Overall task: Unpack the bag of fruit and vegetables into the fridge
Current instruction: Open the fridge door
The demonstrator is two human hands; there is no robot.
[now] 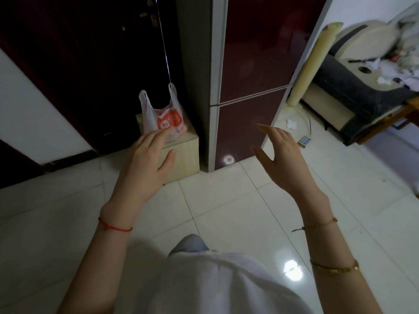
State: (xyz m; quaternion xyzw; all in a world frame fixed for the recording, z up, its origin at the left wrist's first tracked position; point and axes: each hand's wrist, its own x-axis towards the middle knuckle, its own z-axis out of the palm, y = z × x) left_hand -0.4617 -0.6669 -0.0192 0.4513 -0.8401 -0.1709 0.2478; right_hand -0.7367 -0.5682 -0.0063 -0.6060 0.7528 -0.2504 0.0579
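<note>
Head view: left hand [148, 158] and right hand [280, 155] both spread empty, bag [162, 117] upright on box [181, 155] left of shut fridge [247, 87].

left hand [147, 159] outstretched, empty, right hand [281, 159] raised, fingers spread

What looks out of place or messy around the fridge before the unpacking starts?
Crumpled white paper scraps lie on the glossy tiled floor right of the dark red fridge. The white and orange plastic bag sits upright on the pale wooden box, nothing spilled.
</note>
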